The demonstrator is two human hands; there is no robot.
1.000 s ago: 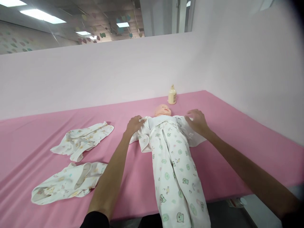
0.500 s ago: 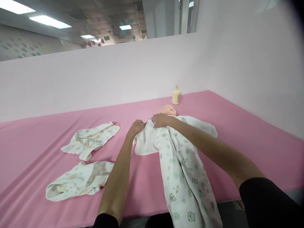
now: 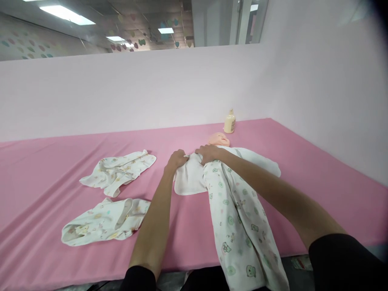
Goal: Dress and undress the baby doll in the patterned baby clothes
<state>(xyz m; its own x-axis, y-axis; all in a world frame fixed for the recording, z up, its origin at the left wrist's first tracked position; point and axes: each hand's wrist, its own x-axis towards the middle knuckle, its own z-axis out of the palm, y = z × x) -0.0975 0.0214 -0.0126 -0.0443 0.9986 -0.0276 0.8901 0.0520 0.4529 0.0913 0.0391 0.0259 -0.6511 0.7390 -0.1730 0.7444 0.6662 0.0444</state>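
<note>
A baby doll (image 3: 219, 139) lies on the pink-covered table (image 3: 182, 238), its head toward the back. Under and around it spreads a white cloth garment (image 3: 190, 178), one part reaching out to the right. My left hand (image 3: 177, 159) pinches the garment's left upper edge. Close beside it, my right hand (image 3: 209, 154) is closed on the same white garment near the doll's shoulder, fingertips partly hidden. From the doll's middle a white cloth with green bear prints (image 3: 239, 226) runs toward me and hangs over the front edge. My right forearm covers part of the doll.
Two printed baby garments, an upper one (image 3: 119, 171) and a lower one (image 3: 103, 224), lie at the left. A cream pump bottle (image 3: 229, 123) stands behind the doll's head. White padded walls (image 3: 136, 93) bound the table at the back and right.
The view has shifted slightly, so everything sits a little differently in the picture. Both hands keep their hold on the white garment, with hardly any movement relative to the doll.
</note>
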